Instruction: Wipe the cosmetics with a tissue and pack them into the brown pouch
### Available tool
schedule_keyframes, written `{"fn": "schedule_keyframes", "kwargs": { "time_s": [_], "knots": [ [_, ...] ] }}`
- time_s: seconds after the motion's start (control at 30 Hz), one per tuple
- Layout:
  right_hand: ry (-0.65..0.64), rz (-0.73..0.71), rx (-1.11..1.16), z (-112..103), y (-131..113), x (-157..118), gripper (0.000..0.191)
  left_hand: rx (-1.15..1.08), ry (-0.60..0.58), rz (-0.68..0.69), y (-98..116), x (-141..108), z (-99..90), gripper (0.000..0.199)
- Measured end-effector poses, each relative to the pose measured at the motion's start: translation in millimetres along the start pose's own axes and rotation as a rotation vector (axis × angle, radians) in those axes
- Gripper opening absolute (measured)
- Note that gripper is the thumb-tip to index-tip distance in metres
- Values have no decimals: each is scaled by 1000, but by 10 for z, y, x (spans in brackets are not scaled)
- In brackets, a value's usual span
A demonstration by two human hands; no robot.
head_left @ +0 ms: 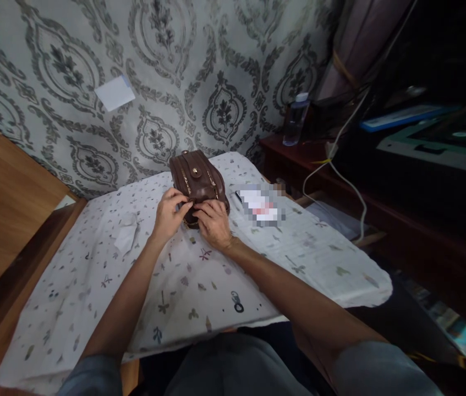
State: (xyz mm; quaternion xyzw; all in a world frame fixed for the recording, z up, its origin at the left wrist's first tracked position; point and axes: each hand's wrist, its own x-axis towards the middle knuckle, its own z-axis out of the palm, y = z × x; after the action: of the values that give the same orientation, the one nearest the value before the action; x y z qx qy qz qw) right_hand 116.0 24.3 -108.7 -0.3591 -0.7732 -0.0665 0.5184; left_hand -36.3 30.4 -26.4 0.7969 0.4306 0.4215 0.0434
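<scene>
A brown leather bag (202,175) with gold zips and a round metal snap lies on the patterned white cloth (224,286), near its far side. Both my hands are at the bag's near end. My left hand (170,212) pinches the bag's edge between thumb and fingers. From the right, my right hand (214,223) has its fingers bent onto the same part, close to the left thumb. The exact bit between the fingertips is too small to make out.
Crumpled white tissue (126,234) lies left of the bag, a blurred-out item (262,206) to its right. A bottle (296,120) stands on a dark red table (276,147), with white cables (350,184) hanging nearby. Wooden board (14,203) at left; patterned wall behind.
</scene>
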Motion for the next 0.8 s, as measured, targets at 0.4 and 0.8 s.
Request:
{"fn": "schedule_keyframes", "kwargs": {
  "time_s": [0.4, 0.8],
  "knots": [
    [-14, 12, 7, -200, -52, -181, 27, -87, 16, -68, -47, -5, 7, 11],
    [-58, 58, -1, -135, -36, -162, 28, -47, 42, -26, -3, -117, 61, 11]
  ]
}}
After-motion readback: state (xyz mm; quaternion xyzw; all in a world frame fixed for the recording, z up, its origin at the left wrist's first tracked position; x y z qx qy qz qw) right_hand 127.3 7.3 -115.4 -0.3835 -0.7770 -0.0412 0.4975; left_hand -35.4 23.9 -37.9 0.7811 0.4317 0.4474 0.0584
